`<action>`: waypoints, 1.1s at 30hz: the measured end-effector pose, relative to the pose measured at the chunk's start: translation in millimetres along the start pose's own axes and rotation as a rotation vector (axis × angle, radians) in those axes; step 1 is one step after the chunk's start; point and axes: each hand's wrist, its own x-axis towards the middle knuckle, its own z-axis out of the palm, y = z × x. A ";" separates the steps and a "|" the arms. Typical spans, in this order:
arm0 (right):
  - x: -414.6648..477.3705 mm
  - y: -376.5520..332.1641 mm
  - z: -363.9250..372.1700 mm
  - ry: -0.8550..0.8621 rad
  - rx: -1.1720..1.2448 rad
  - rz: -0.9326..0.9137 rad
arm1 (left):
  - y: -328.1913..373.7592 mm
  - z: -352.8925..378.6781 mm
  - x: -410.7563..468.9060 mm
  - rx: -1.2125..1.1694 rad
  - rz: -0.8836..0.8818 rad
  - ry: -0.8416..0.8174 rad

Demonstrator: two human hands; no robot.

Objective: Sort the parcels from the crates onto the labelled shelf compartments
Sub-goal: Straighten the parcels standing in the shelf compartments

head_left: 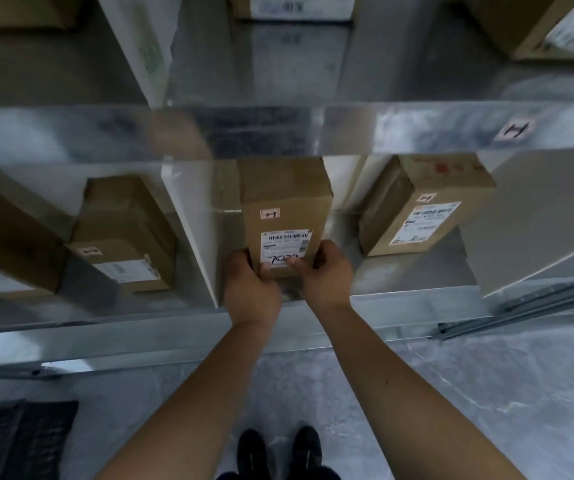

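Left hand point(249, 282) and right hand point(327, 271) grip near end of parcel point(285, 209) set in shelf point(140, 325) compartment; neighbour box point(424, 209) right of it looks already sorted, release pending.

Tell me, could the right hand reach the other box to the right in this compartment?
Probably yes: no divider stands between the right hand and that box. But it now grips the middle parcel and must let go first.
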 end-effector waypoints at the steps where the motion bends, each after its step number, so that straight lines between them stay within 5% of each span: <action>1: 0.6 2.4 2.1 0.008 0.008 -0.015 | -3.4 2.7 0.6 0.009 0.010 0.010; 20: 32.6 9.9 20.4 0.078 0.106 -0.069 | 6.6 21.9 32.2 -0.059 -0.010 0.045; 33: -17.5 1.8 -20.9 0.058 0.328 0.177 | 30.6 -4.7 -15.8 -0.119 -0.015 -0.070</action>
